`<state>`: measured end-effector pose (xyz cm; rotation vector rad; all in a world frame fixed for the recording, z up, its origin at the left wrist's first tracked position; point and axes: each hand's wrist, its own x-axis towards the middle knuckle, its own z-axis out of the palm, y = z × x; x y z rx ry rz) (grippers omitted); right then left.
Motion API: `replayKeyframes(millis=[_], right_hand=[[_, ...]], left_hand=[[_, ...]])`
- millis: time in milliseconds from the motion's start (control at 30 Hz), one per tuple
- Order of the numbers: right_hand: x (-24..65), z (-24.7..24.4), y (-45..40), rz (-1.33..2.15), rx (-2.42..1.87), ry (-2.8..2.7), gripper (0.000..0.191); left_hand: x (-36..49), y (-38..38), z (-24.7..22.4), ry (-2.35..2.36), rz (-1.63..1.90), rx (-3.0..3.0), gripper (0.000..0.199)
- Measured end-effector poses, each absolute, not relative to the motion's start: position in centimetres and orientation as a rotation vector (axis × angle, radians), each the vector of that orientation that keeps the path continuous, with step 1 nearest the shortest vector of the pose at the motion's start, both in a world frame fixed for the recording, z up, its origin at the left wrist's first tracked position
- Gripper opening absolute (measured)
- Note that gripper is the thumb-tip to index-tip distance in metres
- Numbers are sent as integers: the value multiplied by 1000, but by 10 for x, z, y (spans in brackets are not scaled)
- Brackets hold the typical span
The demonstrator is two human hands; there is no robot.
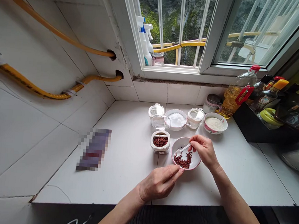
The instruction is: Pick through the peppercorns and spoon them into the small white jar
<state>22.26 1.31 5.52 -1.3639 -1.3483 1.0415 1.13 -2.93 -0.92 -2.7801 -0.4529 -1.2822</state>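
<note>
My right hand pinches the handle of a small white spoon, whose tip is inside a pink-rimmed white bowl. Reddish-brown peppercorns lie in the lower part of that bowl. At the bowl's near left rim, my left hand grips the edge between thumb and fingers. Just left of the bowl stands a white square container with its clear lid flipped up, holding more peppercorns.
Behind are a bowl of white grains, lidded containers and a floral bowl. An oil bottle and a black rack stand right; a blurred packet lies left.
</note>
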Motion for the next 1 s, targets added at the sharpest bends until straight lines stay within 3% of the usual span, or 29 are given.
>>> replayKeyframes(millis=[267, 433, 600, 767, 1000], right_hand=[[208, 60, 17, 952, -1187, -1285, 19], [187, 57, 12, 516, -1085, -1624, 10], [187, 57, 10, 176, -923, -1905, 22], [211, 63, 8, 218, -1070, -1774, 14], [221, 47, 12, 322, -1254, -1984, 19]], left_hand=[[12, -29, -7, -440, -1300, -2767, 50], [13, -29, -7, -433, -1297, -2771, 45], [13, -29, -7, -439, -1295, -2795, 47], [12, -29, -7, -448, -1300, -2763, 46], [10, -30, -11, -449, -1259, -2792, 51]])
